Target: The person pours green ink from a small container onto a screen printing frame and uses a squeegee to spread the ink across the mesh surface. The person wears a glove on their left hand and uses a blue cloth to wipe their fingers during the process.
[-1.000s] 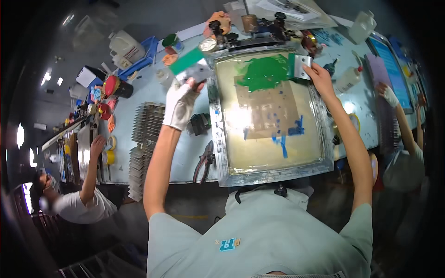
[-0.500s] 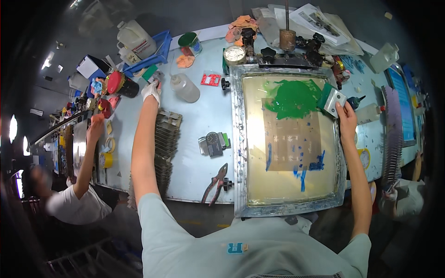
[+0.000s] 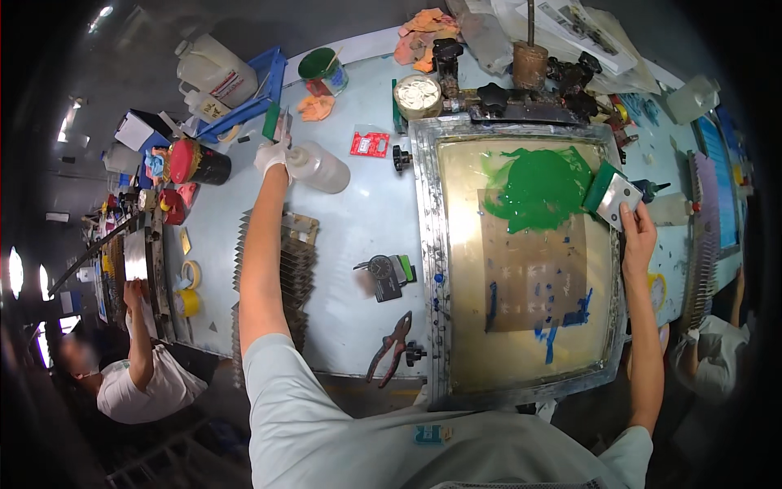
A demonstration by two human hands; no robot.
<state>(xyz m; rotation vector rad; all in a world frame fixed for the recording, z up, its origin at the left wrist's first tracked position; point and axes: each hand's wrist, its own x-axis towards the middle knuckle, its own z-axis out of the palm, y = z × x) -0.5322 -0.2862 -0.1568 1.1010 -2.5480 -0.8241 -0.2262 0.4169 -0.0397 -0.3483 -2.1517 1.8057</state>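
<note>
My right hand (image 3: 639, 232) grips a squeegee (image 3: 621, 204) with a metal holder and a green blade, over the upper right side of a framed printing screen (image 3: 521, 371). A thick pool of green ink (image 3: 542, 189) lies on the mesh, beside the blade's edge. My left hand (image 3: 272, 155), in a white glove, reaches out to the far left. It is closed on a smaller squeegee (image 3: 273, 122) with a green blade, held upright. Right beside that hand is a translucent plastic bottle (image 3: 324, 169). The fingertips of the left hand are partly hidden.
Pliers (image 3: 389, 349) and dark cards (image 3: 384, 275) lie left of the screen. A rack of thin metal plates (image 3: 269, 269) stands under my left forearm. Behind are an ink can (image 3: 323, 72), a blue tray (image 3: 252, 102) and a black tub (image 3: 199, 163). Another person (image 3: 147, 379) works at left.
My left hand has moved right with the small squeegee, closer to the plastic bottle. My right hand still holds its squeegee by the ink. The person at left has lowered an arm.
</note>
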